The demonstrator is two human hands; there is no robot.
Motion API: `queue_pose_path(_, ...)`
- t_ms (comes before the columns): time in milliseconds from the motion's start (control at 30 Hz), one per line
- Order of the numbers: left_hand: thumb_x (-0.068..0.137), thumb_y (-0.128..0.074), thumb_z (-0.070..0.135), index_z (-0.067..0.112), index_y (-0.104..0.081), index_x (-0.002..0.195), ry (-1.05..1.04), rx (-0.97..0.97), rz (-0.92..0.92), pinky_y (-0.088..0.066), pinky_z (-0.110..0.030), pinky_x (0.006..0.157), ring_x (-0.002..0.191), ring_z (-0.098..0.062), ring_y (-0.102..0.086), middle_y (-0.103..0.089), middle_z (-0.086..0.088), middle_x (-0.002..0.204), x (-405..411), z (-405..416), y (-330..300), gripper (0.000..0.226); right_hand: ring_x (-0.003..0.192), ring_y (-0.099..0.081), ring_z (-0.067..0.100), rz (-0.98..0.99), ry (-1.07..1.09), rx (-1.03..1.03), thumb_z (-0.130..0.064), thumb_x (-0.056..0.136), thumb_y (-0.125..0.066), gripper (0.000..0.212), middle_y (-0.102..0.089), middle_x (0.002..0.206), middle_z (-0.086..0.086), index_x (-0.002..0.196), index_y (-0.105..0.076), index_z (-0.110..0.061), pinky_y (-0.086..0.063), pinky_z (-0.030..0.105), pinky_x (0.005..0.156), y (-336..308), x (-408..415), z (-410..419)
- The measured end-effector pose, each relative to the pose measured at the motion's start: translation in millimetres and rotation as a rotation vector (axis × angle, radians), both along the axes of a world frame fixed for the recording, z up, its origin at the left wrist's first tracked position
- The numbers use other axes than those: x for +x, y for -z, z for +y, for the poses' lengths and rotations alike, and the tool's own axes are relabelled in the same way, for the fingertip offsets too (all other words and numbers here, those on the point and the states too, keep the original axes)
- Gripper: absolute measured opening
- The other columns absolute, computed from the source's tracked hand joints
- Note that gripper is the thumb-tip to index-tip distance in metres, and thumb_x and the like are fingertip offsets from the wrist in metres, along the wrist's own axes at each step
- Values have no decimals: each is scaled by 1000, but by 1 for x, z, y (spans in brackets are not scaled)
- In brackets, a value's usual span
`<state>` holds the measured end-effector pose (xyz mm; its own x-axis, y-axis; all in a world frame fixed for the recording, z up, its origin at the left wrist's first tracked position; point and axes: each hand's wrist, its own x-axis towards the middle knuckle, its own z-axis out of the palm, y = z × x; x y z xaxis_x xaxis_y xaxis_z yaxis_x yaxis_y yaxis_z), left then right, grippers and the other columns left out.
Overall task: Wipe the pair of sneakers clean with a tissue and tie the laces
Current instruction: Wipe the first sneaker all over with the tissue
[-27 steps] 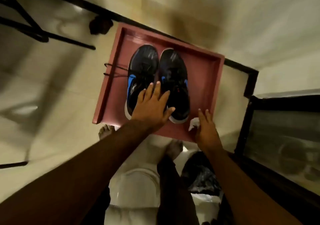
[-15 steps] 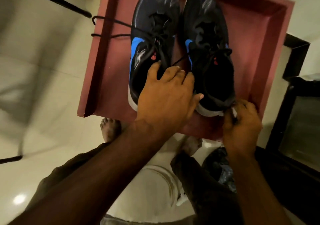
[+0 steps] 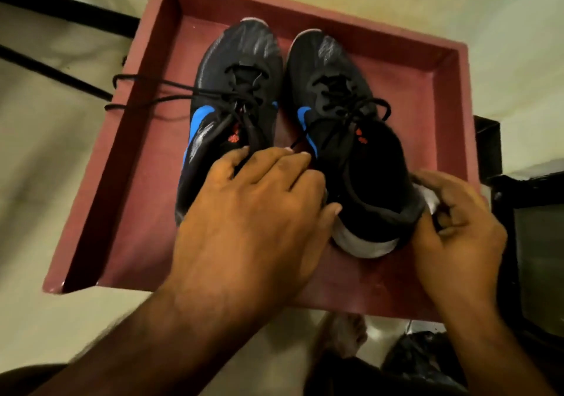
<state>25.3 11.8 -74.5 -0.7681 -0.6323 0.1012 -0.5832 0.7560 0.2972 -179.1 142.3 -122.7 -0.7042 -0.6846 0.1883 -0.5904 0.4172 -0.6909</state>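
We can read no words, numbers or brand names anywhere. Each black sneaker, the left sneaker [image 3: 235, 96] and the right sneaker [image 3: 338, 111], carries a blue side marking and a small red-orange emblem on its tongue, but both are too blurred for us to read.

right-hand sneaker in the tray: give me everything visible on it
The right sneaker is black, fabric-looking, with a blue side mark, small red logo and white heel sole. It sits upright in the red tray, toe away, beside the left sneaker. Laces loose, untied. The right hand presses a white tissue against its heel; the left hand's thumb touches its inner heel.
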Motion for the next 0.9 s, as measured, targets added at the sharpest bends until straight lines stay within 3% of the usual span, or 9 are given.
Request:
queue_pose_path(100, 101, -45, 44, 15, -73, 110, 8, -75, -25, -47, -51, 104, 128, -28, -61, -68, -8, 132, 8, -2, 2, 41, 115, -67, 11, -28, -26, -74, -18, 100, -65, 22, -67, 123, -7, 120, -73, -22, -56, 32, 96, -4, 0, 0)
queue_pose_path(167, 100, -43, 43, 13, -72, 111, 22, -100, -34, -49, -51, 102, 128, -29, -60, -67, -10, 133, 12, -1, -1, 43, 114, -66, 13, 33, -23, -50, -20, 99, -66, 25, -64, 122, -11, 122, -72, -26, -56, 37, 98, -9, 1, 1)
queue_pose_path(300, 99, -38, 47, 16, -70, 114, 8, -149, -29, -47, -50, 103, 131, -29, -55, -63, -10, 136, 19, 7, -9, 47, 112, -67, 13, 153, -95, -140, -9, 99, -65, 28, -68, 119, -5, 122, -73, -22, -54, 27, 96, -25, 9, 6)
queue_pose_path(400, 99, -36, 50, 16, -69, 112, -8, -190, -57, -48, -48, 95, 118, -29, -56, -64, -8, 125, 21, 8, -14, 49, 117, -63, 6, 179, -217, -162, 9, 93, -57, 46, -68, 123, 1, 124, -74, -19, -51, 21, 96, -30, 18, 5)
queue_pose_path(500, 99, -41, 54, 16, -63, 109, -108, -241, -115, -47, -43, 90, 106, -27, -52, -59, -7, 114, 23, 12, -18, 45, 118, -62, 9, 189, -286, -127, 11, 83, -51, 57, -67, 126, 0, 127, -72, -19, -49, 22, 101, -33, 32, 10)
queue_pose_path(600, 97, -46, 58, 16, -53, 109, -158, -242, -179, -45, -40, 83, 100, -26, -55, -55, -8, 109, 22, 16, -20, 44, 112, -60, 0, 141, -342, -85, 11, 82, -60, 49, -67, 121, -2, 122, -70, -16, -43, 7, 91, -39, 33, 15)
queue_pose_path(667, 98, -50, 55, 15, -51, 111, -159, -214, -187, -46, -39, 77, 100, -28, -60, -53, -9, 113, 20, 16, -21, 43, 111, -59, -1, 111, -350, -72, 6, 80, -69, 41, -65, 117, -1, 115, -69, -15, -41, 5, 87, -43, 34, 19)
queue_pose_path(767, 98, -59, 39, 13, -51, 114, -162, -159, -165, -46, -39, 69, 101, -31, -61, -50, -12, 119, 19, 15, -19, 32, 111, -57, -2, 115, -374, -32, -5, 80, -78, 28, -61, 116, -3, 104, -69, -16, -43, 5, 86, -48, 37, 26)
queue_pose_path(900, 93, -67, 20, 10, -53, 116, -129, -92, -136, -56, -44, 76, 101, -33, -59, -48, -14, 120, 19, 15, -18, 28, 110, -56, -4, 109, -387, 21, -15, 82, -79, 24, -56, 119, -4, 103, -71, -19, -43, 1, 82, -49, 43, 40)
